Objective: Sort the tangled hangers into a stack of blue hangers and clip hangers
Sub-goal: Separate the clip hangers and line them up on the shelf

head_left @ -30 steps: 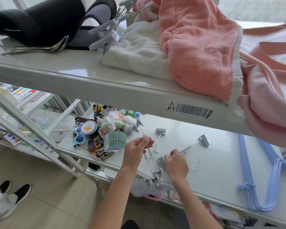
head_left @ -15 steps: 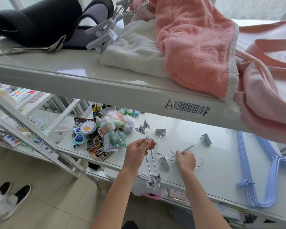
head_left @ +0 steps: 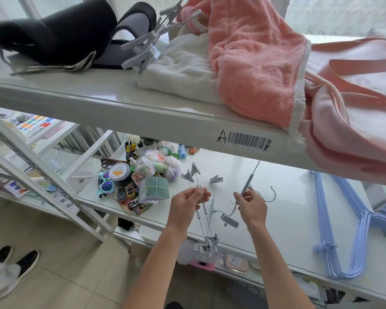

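Landmark: the lower shelf (head_left: 288,219). At its near edge, the left hand (head_left: 185,202) pinches the bars of two grey clip hangers (head_left: 202,216) between thumb and curled fingers; their lower clips overhang the edge. Just to the right, the right hand (head_left: 251,205) pinches a third clip hanger (head_left: 247,184) by its bar, raised steeply, its wire hook (head_left: 270,195) curling beside the fingers. A fourth clip hanger (head_left: 218,210) lies on the shelf between the hands. Risk: the raised hook may snag the loose hanger and drag it off the edge; the overhanging clips may catch the rim. Far right on the shelf, the blue hangers (head_left: 345,237) lie stacked and untangled. Containers: a round lidded tin (head_left: 119,173) stands toward the shelf's left rear; contents not visible. A mesh bag (head_left: 153,166) beside it holds small coloured items.
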